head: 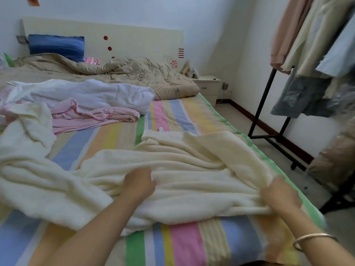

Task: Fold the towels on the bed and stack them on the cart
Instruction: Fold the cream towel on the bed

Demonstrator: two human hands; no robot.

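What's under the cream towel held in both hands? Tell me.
The cream towel, gripped by the left hand and right hand, lies on the striped sheet. Anything beneath its folds is covered.

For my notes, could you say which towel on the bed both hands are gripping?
The cream towel nearest the camera; the white towel and pink towel lie untouched behind.

White walls (211,25) and a pale floor (240,121) — a white nightstand (208,87) in the corner, a black clothes rack (261,104) at right.

cream towel (192,169) | pink towel (92,116) | white towel (86,93) | pastel-striped sheet (172,242) | blue pillow (56,46)
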